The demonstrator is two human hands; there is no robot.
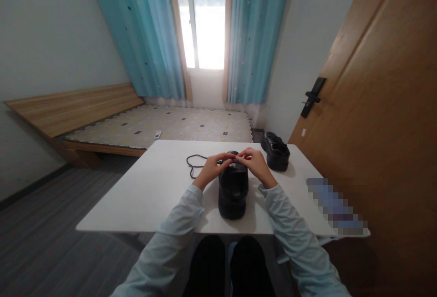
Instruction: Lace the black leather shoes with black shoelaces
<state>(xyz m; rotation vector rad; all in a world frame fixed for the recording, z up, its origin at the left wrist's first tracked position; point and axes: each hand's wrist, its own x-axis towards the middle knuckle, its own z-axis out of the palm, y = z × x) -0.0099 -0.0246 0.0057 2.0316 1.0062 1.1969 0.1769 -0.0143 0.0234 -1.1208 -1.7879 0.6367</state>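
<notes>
Head view: looks down over a white table (146, 197), seated, knees below the near edge.
Near shoe: black chunky shoe (233, 190) at table centre, heel toward the viewer, toe pointing to the window.
Left hand: left hand (212, 166) at the far left of the shoe's toe end, fingers curled in a pinch, apparently on the black lace (195, 165).
Right hand: right hand (254, 160) at the far right of the same end, fingers bent and nearly closed, fingertips meeting the left's over the eyelets; whether lace sits between them cannot be told, too small and dark.
Lace: loose loop trailing left of the shoe on the tabletop, free end lying flat.
Second shoe: matching black shoe (276, 151) near the far right corner, well apart from both hands, laces seemingly in.
Surroundings: bed (164, 126) beyond the table, blue curtains (150, 37), wooden door (375, 106) on the right.
Risk, slip: thin lace held only by fingertips, likely to slide out if the pinch eases.
Risk, shift: shoe unbraced, could skid or tip if the lace is tugged hard.
Risk, snag: slack loop may tangle or drag off the table's side.
</notes>
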